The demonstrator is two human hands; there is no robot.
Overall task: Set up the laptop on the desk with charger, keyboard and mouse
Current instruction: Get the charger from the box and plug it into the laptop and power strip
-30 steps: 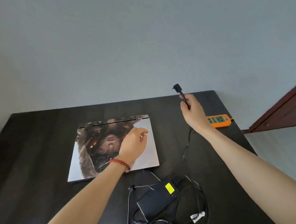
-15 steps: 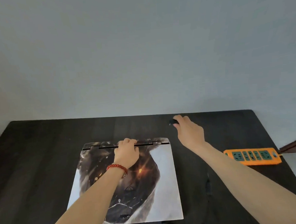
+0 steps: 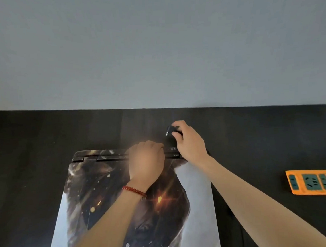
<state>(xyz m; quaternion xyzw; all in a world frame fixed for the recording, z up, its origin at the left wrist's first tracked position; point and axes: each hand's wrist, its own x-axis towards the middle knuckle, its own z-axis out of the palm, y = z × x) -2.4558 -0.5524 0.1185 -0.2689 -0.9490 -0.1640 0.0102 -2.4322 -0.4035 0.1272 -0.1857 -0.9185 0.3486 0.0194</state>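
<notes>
The closed laptop (image 3: 136,204) lies flat on the dark table (image 3: 28,168), its lid covered by a printed picture, its hinge edge turned toward the grey wall (image 3: 154,48) behind the table. The lower part of the laptop runs out of view at the bottom.

The left hand (image 3: 146,160) rests on the laptop at the middle of its hinge edge, with a red bead bracelet (image 3: 134,192) on the wrist. Its fingers curl over that far edge, so its grip is closed on the laptop's back rim; the fingertips themselves are hidden behind the edge.

Just beyond the laptop's far right corner, the right hand (image 3: 189,140) is held above the table. Its grip is a pinch of thumb and fingers around the black charger plug (image 3: 170,131), whose metal tip points left and down toward the laptop's rear edge without touching it.

Well to the right of the laptop, an orange power strip (image 3: 312,185) lies flat on the table, partly cut off by the frame edge.
</notes>
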